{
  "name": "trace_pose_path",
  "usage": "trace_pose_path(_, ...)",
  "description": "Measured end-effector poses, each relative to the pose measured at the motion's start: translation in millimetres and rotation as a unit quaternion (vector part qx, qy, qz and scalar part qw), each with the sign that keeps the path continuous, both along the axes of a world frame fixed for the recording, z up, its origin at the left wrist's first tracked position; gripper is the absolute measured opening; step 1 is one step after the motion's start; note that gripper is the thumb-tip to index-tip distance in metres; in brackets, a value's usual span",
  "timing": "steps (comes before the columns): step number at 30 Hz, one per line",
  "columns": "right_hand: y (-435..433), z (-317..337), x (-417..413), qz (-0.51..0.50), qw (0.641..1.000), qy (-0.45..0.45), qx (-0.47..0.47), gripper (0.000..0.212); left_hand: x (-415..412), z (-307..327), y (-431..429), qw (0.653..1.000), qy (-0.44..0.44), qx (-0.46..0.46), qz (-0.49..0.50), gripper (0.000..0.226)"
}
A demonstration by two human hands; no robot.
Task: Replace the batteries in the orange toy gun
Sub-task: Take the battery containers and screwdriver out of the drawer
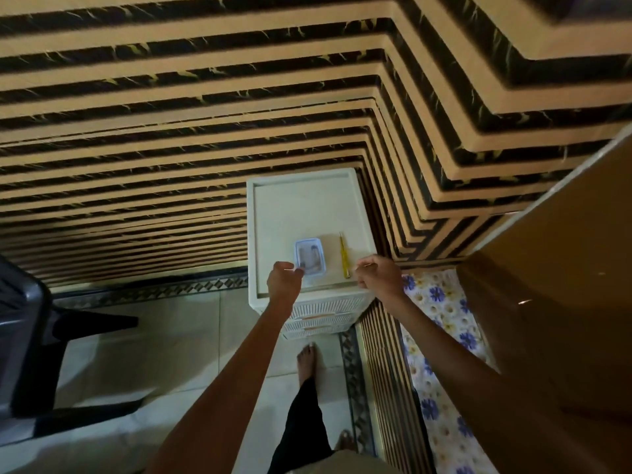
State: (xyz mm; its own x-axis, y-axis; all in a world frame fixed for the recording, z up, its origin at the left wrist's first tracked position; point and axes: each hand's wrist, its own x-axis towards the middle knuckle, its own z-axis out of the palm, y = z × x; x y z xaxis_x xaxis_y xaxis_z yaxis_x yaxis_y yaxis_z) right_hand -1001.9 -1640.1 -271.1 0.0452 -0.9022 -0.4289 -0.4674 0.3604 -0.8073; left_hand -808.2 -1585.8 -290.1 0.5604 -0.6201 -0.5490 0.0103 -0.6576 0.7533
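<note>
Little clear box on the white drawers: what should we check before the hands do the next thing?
1. Clear box sits flat on the drawer unit: ok.
2. Yellow screwdriver lies right of the box, within reach: ok.
3. Orange toy gun in view: not ok, none visible.
4. Box's contents: cannot tell, blurred.
5. Left hand at the box's near corner, gripping it: cannot tell.
6. Right hand by the screwdriver's near end, holding anything: cannot tell.
</note>
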Motion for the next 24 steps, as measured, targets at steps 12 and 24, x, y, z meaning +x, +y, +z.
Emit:
trace_pose_path(12, -44, -40, 38, 0.124, 0.958, 0.251, -0.066, 0.039, 20, -16, -42, 0.996, -0.026, 0.051, -0.063, 0.018)
trace_pose_path(24, -23, -26, 34, 0.043, 0.99, 0.131, -0.006, 0.016, 36, -13, 3, 0.99, 0.132, -0.053, -0.006, 0.02)
